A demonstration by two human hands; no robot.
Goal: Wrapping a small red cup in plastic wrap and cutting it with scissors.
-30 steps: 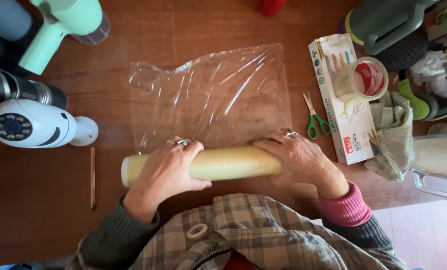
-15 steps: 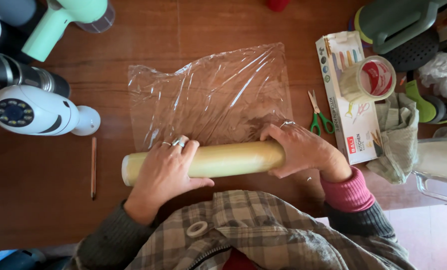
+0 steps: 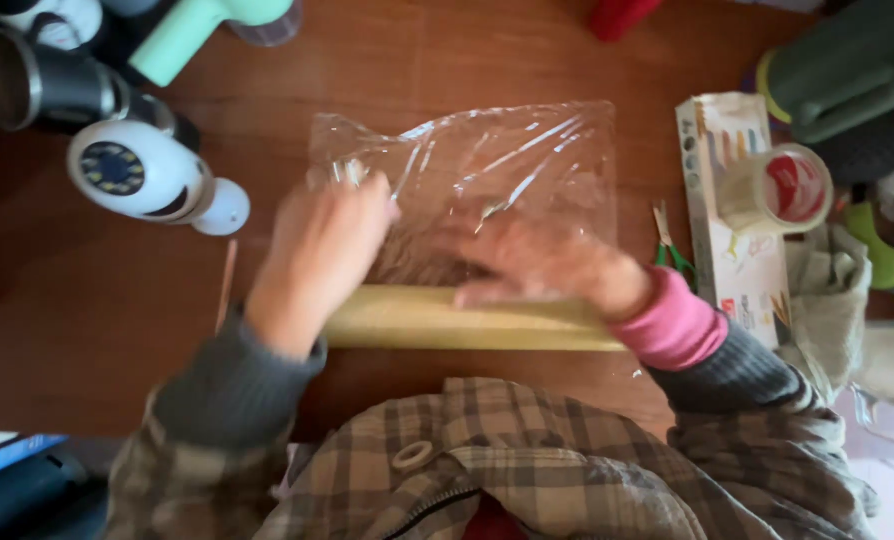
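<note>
A yellowish roll of cling film [image 3: 447, 318] lies across the brown wooden table [image 3: 87, 330] just in front of me. A sheet of clear film [image 3: 497, 160] is pulled out from it and spread flat beyond. Both hands have left the roll and are over the sheet, blurred by motion. My left hand [image 3: 317, 255] reaches to the sheet's left edge; whether it grips the film is unclear. My right hand [image 3: 542, 262] lies flat on the sheet near the roll, fingers spread.
At left are a white round device [image 3: 147, 172], a metal flask [image 3: 37, 90], a mint hair dryer [image 3: 207, 25] and a pencil [image 3: 227, 285]. At right lie green-handled scissors [image 3: 672, 250], a long box [image 3: 732, 215], a tape roll [image 3: 777, 190], a cloth [image 3: 822, 290] and a green jug [image 3: 847, 60].
Both hands let go of the roll and moved forward onto the spread film. The view shifted, so everything sits further right in the frame.
</note>
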